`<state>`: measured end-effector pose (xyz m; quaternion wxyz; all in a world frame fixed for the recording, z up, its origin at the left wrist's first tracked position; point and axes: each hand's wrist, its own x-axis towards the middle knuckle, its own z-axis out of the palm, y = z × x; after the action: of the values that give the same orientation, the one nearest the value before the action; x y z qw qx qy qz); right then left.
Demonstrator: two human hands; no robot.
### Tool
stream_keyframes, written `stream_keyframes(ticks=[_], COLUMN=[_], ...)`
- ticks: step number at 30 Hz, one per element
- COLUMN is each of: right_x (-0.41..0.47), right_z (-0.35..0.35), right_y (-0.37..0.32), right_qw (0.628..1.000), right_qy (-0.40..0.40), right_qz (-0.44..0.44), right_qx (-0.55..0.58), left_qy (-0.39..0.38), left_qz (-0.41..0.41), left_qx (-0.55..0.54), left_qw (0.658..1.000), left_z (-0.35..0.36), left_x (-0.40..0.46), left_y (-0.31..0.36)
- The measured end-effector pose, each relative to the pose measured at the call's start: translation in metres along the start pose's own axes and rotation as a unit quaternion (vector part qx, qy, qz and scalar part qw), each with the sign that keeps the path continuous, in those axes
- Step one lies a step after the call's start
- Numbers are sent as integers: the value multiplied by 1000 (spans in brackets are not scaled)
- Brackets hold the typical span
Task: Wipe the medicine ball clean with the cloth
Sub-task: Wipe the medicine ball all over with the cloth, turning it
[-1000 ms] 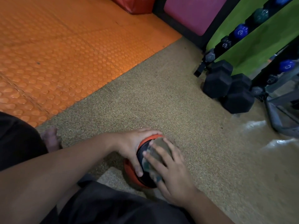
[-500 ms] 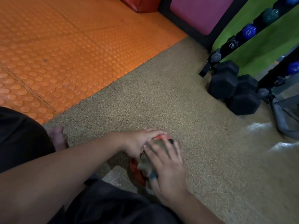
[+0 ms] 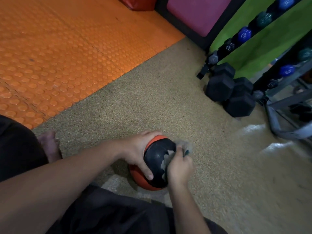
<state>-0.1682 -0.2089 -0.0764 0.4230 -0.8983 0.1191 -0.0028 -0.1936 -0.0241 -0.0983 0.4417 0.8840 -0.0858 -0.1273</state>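
A red and black medicine ball (image 3: 156, 157) sits on the speckled floor just in front of my legs. My left hand (image 3: 136, 150) grips its left side, fingers over the top and thumb across the black panel. My right hand (image 3: 179, 168) holds a grey cloth (image 3: 184, 146) bunched against the ball's right side. Part of the cloth sticks out beyond my fingers; the rest is hidden under the hand.
Black hex dumbbells (image 3: 231, 92) lie on the floor at the right, beside a green rack (image 3: 263, 41) with small coloured dumbbells. An orange studded mat (image 3: 64, 53) covers the floor at the left. A bare foot (image 3: 49, 145) rests left of the ball.
My right hand has slid with the cloth from the top of the ball down to its right side, uncovering the black panel. My left hand keeps its hold.
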Motion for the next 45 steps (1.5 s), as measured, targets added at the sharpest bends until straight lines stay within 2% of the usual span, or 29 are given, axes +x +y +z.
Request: stream_keyframes(ticks=[1,2,3,4,6,7,8,9,11,12,13,15,18,19,20,22,23,24,25,28,29,30,33,34,35,38,41,43,45], right_x=[-16,-34,-44,-42,-6,13,31,41,38,33,24,0,-19,-9,3,16,12,2,-10,-28,-17,-5,8,-4,-17,-37,-6,9,15], right_z=[0,-5,-13,-21,-39,-45,-49,-52,-44,-37,-35,-38,-55,-61,-66,-69,-63,-54,-45,-39,-42,-46,-44,-38,-31,-27,-38,-39,-35], right_y=[3,3,6,8,-1,-4,-3,-4,-7,-3,2,8,14,15,13,2,-4,-10,-11,2,2,1,-3,-7,-7,5,-3,-5,-12], right_qw=[987,929,837,743,618,604,633,721,932,973,978,935,749,716,723,839,882,899,883,763,759,774,884,904,899,814,816,874,953], right_qy=[-22,-80,-143,-193,-251,-269,-272,-258,-178,-141,-117,-123,-246,-267,-287,-280,-256,-235,-230,-269,-273,-264,-208,-184,-173,-218,-238,-202,-177], right_qz=[-139,-324,-477,-576,-672,-676,-651,-574,-278,-163,-148,-289,-554,-585,-571,-440,-381,-355,-387,-539,-546,-533,-404,-376,-388,-500,-506,-433,-244], right_qx=[-78,-159,-229,-280,-320,-326,-317,-289,-148,-86,-92,-164,-266,-274,-262,-154,-108,-102,-134,-232,-227,-217,-108,-89,-104,-199,-148,-92,14], left_qy=[-9,-19,-32,-44,-42,-28,-12,-1,-2,-10,-17,-35,-43,-39,-30,-1,7,8,0,-34,-26,-10,6,2,-4,-30,-3,8,4], left_qz=[9,19,26,26,13,9,8,4,1,7,19,39,45,38,33,22,16,12,14,24,25,27,9,11,18,47,40,25,32], left_qx=[7,13,14,13,9,2,-8,-18,-29,-19,-4,22,33,30,27,24,26,27,21,-16,-13,-6,-3,-8,-13,-4,-20,-23,1], left_qw=[1000,1000,999,999,999,1000,1000,1000,1000,1000,1000,998,998,998,999,999,1000,1000,1000,999,999,1000,1000,1000,1000,998,999,999,999], left_z=[-5,-8,-11,-12,-9,-4,-1,1,0,-2,-4,-8,-6,-4,-3,3,4,5,5,3,5,8,10,9,8,2,6,5,6], left_x=[0,1,1,3,5,6,7,8,6,4,1,-1,3,5,5,6,6,6,6,2,3,4,11,12,11,5,3,4,3], left_y=[-4,-8,-12,-13,-11,-9,-8,-8,-8,-9,-8,-11,-9,-7,-2,3,5,6,3,-7,-8,-6,1,0,-4,-14,-10,-5,-3])
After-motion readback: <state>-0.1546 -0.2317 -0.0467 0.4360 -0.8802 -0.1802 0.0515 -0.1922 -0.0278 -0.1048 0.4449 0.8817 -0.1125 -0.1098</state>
